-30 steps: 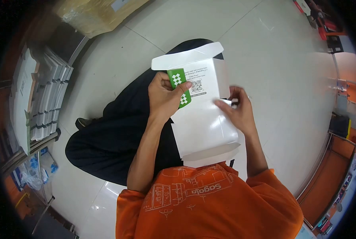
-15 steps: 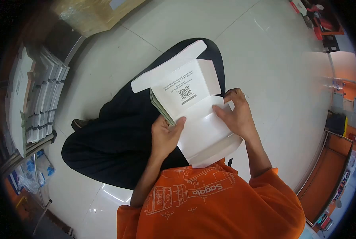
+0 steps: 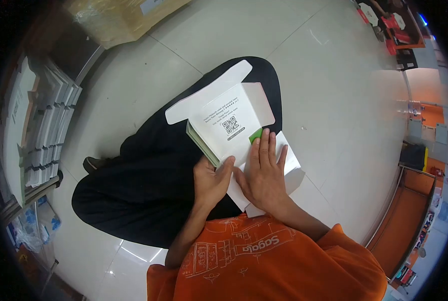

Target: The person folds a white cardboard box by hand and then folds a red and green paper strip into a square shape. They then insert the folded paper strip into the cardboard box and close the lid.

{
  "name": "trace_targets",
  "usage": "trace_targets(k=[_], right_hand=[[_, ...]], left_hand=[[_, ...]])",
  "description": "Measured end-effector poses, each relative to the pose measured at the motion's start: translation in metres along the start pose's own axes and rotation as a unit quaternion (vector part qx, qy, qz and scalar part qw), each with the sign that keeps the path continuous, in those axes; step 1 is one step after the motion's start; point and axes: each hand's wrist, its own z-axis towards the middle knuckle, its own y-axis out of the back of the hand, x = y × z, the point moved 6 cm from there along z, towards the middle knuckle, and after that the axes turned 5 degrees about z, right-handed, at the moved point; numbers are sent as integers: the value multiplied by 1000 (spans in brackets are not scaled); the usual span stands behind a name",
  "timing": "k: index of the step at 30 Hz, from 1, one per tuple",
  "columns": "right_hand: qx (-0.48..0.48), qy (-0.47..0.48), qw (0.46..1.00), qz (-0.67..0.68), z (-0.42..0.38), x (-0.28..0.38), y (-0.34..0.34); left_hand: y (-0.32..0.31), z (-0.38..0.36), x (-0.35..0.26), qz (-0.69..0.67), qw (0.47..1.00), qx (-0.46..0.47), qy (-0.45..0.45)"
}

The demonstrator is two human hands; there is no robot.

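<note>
On my lap lies a partly unfolded white cardboard box (image 3: 216,108), its printed panel with a QR code facing up. Its long tucked flap points away from me and a side flap stands out at the right. My left hand (image 3: 211,183) grips the box's left edge, thumb on the inner face and fingers underneath. Over the near part of the box my right hand (image 3: 266,175) lies flat with fingers stretched out, covering much of the bottom panel. A small green flap (image 3: 255,135) shows beside its fingertips.
At the left stands a stack of flat white cartons (image 3: 51,125) on a rack. A plastic-wrapped brown carton (image 3: 119,22) sits on the tiled floor at upper left. An orange-lined shelf (image 3: 392,226) runs along the right.
My right hand has moved from the box's right edge onto its near panels and flattened out. The right-hand flap has folded inward, and a green face now shows. My left hand keeps its grip.
</note>
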Motion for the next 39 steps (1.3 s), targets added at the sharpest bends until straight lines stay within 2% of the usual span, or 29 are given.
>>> trace_targets(k=[1,2,4,5,8,10,12,13,16,18,20,24,26,27,28,29,30,32,34,35,36,38,39], right_hand=[[9,-6,1000,-5,3,0,-4],[19,-11,1000,-10,5,0,-6],[30,-15,999,-20,6,-1,-3],[36,-12,999,-22,5,-3,-2],[19,-10,999,-32,9,-11,19],[-53,-67,996,34,15,-37,42],[-49,-77,994,56,29,-58,43],[-43,-101,976,189,33,-64,46],[-28,-59,971,228,38,-63,46],[-25,-71,963,259,35,-59,47],[5,-132,934,332,31,-60,38],[-22,-80,947,310,26,-55,27],[-70,-55,946,312,25,-52,29],[-68,-56,946,313,25,-53,27],[-65,-61,946,311,25,-55,26],[-62,-66,947,308,25,-57,24],[-62,-67,946,310,26,-57,23],[-67,-71,941,324,26,-56,24],[-71,-62,937,338,27,-59,21],[-77,-52,933,349,27,-61,21],[-76,-51,932,350,27,-62,22],[-48,-92,913,394,27,-68,21],[-47,-91,913,395,28,-70,22]], left_hand=[[1,2,-3,12,999,-11,-35],[4,5,-2,9,999,-12,-33],[8,6,-1,0,999,31,-38],[10,6,8,-29,997,66,33],[17,-1,7,-67,993,70,63],[21,-10,17,-85,993,29,81],[27,-12,28,-67,997,-23,29],[27,-11,25,-83,995,-52,24],[28,-8,11,-86,991,-103,10],[29,-3,7,-87,989,-117,9],[34,1,3,-34,988,-152,-15],[40,7,2,19,982,-187,-36],[40,5,-4,108,976,-189,1],[40,4,-6,109,976,-189,3],[40,1,-24,205,948,-214,-120],[35,-5,-40,295,895,-233,-240],[36,-6,-40,297,895,-233,-239],[36,-4,-31,227,942,-138,-205],[48,2,-29,242,940,-113,-214],[52,12,-18,134,982,-52,-121],[53,19,-7,22,999,9,-26],[59,28,0,-25,999,40,8],[53,31,-2,-69,991,107,42]])
